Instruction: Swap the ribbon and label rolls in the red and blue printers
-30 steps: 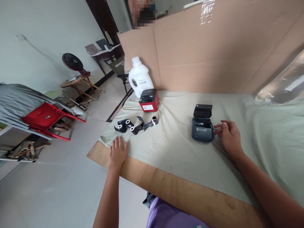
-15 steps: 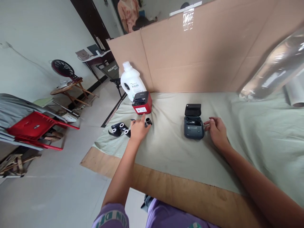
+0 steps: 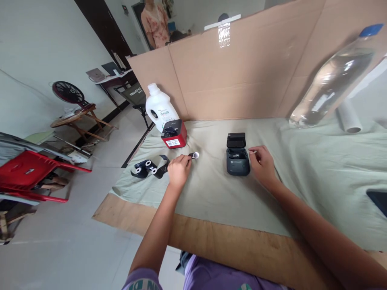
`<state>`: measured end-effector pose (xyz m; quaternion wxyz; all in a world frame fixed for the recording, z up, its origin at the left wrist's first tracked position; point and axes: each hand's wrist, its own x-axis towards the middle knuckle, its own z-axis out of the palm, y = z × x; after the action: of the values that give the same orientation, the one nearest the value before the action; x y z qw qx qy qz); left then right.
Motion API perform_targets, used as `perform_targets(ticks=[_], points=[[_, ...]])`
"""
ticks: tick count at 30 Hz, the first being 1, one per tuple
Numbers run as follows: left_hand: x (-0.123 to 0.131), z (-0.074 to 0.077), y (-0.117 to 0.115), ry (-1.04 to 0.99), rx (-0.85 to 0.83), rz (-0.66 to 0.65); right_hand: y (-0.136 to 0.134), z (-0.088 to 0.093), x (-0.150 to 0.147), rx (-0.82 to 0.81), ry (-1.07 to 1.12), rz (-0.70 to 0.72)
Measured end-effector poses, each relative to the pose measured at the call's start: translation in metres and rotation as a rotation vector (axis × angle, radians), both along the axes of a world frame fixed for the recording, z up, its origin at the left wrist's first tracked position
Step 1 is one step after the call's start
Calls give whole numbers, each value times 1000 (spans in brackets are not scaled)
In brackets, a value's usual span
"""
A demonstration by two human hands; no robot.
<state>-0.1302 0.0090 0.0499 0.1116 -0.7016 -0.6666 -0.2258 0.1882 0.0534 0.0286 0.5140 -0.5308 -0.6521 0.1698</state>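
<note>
Our left hand point(image 3: 179, 171) pinches a roll point(image 3: 196, 155), likely light, best held edgewise; our right hand point(image 3: 262, 164) curls near the printer point(image 3: 238, 166), grip unclear.

Surface materials: cloth point(image 3: 211, 197), pale green, matt and creased; table edge point(image 3: 226, 237), bare wood, smooth with a faint sheen; panel point(image 3: 236, 88), matt brown cardboard, bearing glossy clear tape point(image 3: 224, 35); bottle point(image 3: 326, 90), transparent, shiny plastic, with blue plastic cap point(image 3: 371, 30); jug point(image 3: 160, 105), smooth white plastic; red box point(image 3: 182, 136), smooth plastic, with paper-like label point(image 3: 173, 142); dark device point(image 3: 238, 168), satin plastic; black rolls point(image 3: 157, 172), thin glossy film; chair point(image 3: 22, 171), glossy red plastic; floor point(image 3: 75, 245), smooth, softly reflective.
</note>
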Motion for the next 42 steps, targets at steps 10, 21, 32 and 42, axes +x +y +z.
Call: perform_targets(ticks=[10, 21, 32, 42], points=[[77, -7, -15, 114, 359, -505, -25, 42, -42, -477, 263, 453], [39, -11, 16, -206, 126, -164, -21, 41, -28, -444, 159, 417], [22, -8, 17, -745, -150, -595, -25, 33, -39, -431, 104, 535], [45, -6, 5, -878, -121, -675, -34, 39, -45, -316, -73, 511]])
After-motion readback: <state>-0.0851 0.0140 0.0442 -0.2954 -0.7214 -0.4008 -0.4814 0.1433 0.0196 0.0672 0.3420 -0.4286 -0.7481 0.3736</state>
